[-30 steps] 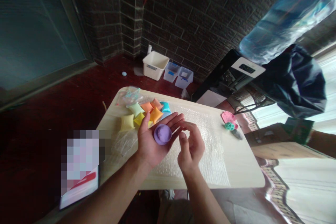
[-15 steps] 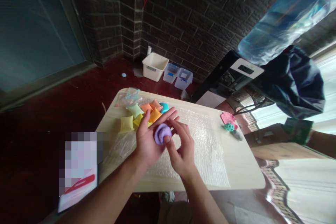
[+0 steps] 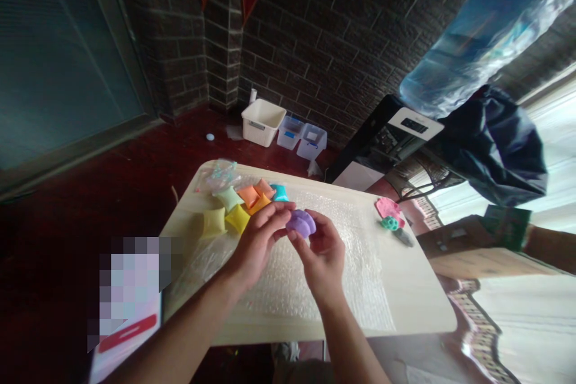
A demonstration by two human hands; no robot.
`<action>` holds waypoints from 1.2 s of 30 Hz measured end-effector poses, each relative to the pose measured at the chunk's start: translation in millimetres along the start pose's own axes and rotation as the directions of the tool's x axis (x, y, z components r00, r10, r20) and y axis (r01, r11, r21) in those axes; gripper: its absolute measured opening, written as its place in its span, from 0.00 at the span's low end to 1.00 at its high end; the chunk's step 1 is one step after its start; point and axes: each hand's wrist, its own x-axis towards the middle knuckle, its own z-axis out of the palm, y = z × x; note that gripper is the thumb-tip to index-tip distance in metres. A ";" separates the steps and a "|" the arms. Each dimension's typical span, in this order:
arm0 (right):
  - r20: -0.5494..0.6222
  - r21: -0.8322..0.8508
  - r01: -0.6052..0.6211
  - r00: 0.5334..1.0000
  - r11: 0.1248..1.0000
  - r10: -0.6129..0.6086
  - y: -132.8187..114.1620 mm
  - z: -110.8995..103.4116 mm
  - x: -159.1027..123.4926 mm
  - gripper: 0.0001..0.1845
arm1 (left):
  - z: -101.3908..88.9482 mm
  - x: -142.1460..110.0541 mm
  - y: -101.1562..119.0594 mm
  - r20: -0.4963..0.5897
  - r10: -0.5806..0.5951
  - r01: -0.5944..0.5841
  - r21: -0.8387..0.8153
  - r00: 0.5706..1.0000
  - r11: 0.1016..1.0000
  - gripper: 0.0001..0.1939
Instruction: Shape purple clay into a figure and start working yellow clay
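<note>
Holding purple clay piece (image 3: 302,225) above middle of counter (image 3: 423,309), already shaped into layered disc; unable to judge remaining work. Pinched by thumb and fingers of right hand (image 3: 327,252); met by bent fingers of left hand (image 3: 257,246), unable to tell if gripped. Toward far-left corner, colored packets (image 3: 213,223), seemingly unopened.

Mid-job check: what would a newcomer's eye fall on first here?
Probably the small, rounded, purple clay-like piece held by the right hand, with fingertips of the left hand right beside it, above the pale wood-toned table. Next, the yellow, orange and turquoise pillow-shaped packets clustered at the table's far left. Then the large blue plastic-wrapped bottle at upper right.
</note>
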 end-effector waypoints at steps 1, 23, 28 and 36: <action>0.007 0.015 -0.017 1.000 1.000 0.017 -0.5 -1.7 1.9 0.19 | -1.7 0.6 -1.1 0.034 -0.001 -0.001 0.047 0.999 0.999 0.17; -0.045 -0.233 0.007 0.999 0.972 -0.018 4.7 -8.4 4.3 0.16 | -7.0 4.7 -5.0 -0.021 0.009 -0.008 0.035 1.000 0.999 0.11; 0.013 -0.265 0.053 0.999 0.963 -0.051 10.5 -9.6 1.8 0.24 | -6.2 5.5 -2.8 -0.025 0.004 -0.002 0.078 1.000 0.997 0.12; 0.050 -0.216 0.017 0.999 0.976 -0.006 8.5 -9.2 2.4 0.18 | -6.1 3.5 -3.5 0.006 0.039 -0.039 0.153 0.999 0.987 0.14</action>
